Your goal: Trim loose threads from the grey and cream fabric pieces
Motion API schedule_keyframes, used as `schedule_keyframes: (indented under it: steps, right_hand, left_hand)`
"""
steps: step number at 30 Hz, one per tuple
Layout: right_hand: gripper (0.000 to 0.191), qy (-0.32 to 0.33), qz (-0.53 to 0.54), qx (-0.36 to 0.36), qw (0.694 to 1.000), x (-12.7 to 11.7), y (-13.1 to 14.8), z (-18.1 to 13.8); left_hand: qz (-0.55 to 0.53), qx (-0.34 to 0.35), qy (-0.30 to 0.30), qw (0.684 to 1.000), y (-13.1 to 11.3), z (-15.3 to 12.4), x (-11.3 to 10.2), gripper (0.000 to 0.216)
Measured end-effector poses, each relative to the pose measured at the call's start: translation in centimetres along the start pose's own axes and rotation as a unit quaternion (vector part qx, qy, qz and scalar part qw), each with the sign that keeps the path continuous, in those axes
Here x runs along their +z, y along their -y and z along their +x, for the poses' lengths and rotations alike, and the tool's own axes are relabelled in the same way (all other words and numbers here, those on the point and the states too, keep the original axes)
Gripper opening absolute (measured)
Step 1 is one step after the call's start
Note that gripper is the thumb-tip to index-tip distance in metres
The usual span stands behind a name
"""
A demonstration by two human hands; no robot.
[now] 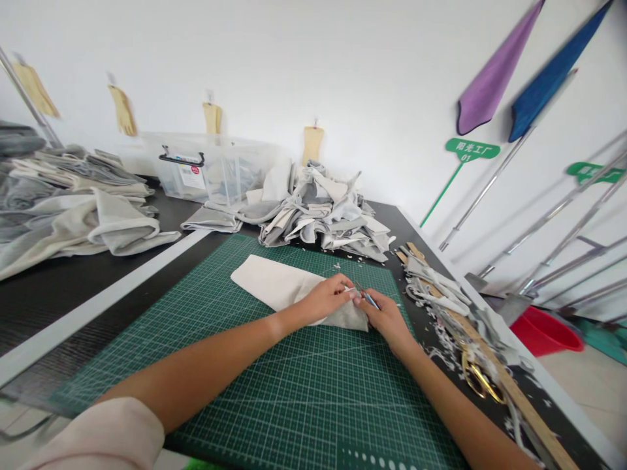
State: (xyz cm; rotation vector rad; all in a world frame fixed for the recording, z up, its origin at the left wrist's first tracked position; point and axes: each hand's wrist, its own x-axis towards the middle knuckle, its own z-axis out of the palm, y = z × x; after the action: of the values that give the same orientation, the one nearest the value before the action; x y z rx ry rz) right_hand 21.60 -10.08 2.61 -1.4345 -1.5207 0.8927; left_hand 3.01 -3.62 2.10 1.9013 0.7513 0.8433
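- Our left hand [326,300] lies on the fabric [277,284], a cream piece folded to a point with a grey edge showing. Its fingers [341,289] are together, curled over the fold.
- Our right hand [386,321] is just beside the left, and its fingers [366,305] are pinched together on a slim tool [368,300] with a blue grip. The tool's tip is too small to make out, but it sits at the fabric's near edge.
- The fabric lies in the middle of a green cutting mat [294,385], under both hands.
- To our right, on the black table [59,294], are brass-handled scissors [482,382] and a wooden ruler [509,385], among white strips [434,281] and scraps.
- Ahead of us is a heap of grey and cream offcuts [323,215], with a clear plastic bin [210,171] behind it.
- To our left is a stack of folded grey cloth [73,209].
- Paper glove patterns [122,111] hang on the wall, and a red basin [546,333] sits on the floor.
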Motion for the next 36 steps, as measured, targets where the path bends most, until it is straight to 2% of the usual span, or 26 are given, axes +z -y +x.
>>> schedule_keyframes:
  steps: [2,5,10,15,19,22,26,28,30,33,36]
  right_hand:
    - [0.033,-0.012,0.050,0.026,0.998,-0.5,0.2,-0.1]
    - [0.031,-0.023,0.120,0.045,0.992,-1.4,0.9,-0.3]
    - [0.025,-0.067,0.184,0.020,0.980,-3.5,2.3,-0.3]
    - [0.025,-0.153,0.248,-0.030,0.956,-5.9,4.1,-0.3]
    - [0.027,-0.174,0.275,-0.052,0.944,-7.7,5.3,-0.4]
    - [0.028,-0.173,0.289,-0.051,0.940,-8.7,5.9,-0.6]
    - [0.030,-0.177,0.301,-0.049,0.936,-9.6,6.6,-1.0]
    - [0.030,-0.177,0.303,-0.045,0.935,-10.2,6.8,-1.2]
    - [0.033,-0.173,0.303,-0.030,0.937,-10.8,6.8,-1.3]
    - [0.036,-0.153,0.304,0.028,0.940,-11.9,6.2,-1.2]
    - [0.044,-0.095,0.304,0.118,0.940,-12.6,4.9,-0.8]
  left_hand:
    - [0.051,-0.017,0.019,0.998,-0.7,-0.4,-0.3,0.031]
    - [0.152,-0.007,0.025,0.988,-2.3,-1.1,-1.0,0.028]
    - [0.360,0.032,-0.041,0.931,-4.6,-1.5,-3.2,0.023]
    - [0.452,0.002,-0.110,0.885,-4.9,-0.7,-7.7,0.023]
    - [0.456,-0.004,-0.101,0.884,-4.1,-1.1,-11.9,0.026]
    - [0.397,-0.009,-0.045,0.916,-3.7,-2.4,-14.7,0.030]
    - [0.228,-0.044,0.017,0.972,-3.9,-4.5,-17.8,0.033]
    - [0.129,-0.065,0.006,0.989,-4.1,-5.3,-18.7,0.037]
    - [0.023,-0.081,-0.032,0.996,-4.0,-5.8,-19.1,0.042]
    - [-0.124,-0.107,-0.092,0.982,-3.5,-6.1,-18.8,0.047]
    - [-0.205,-0.089,-0.118,0.968,-3.0,-5.9,-17.8,0.050]
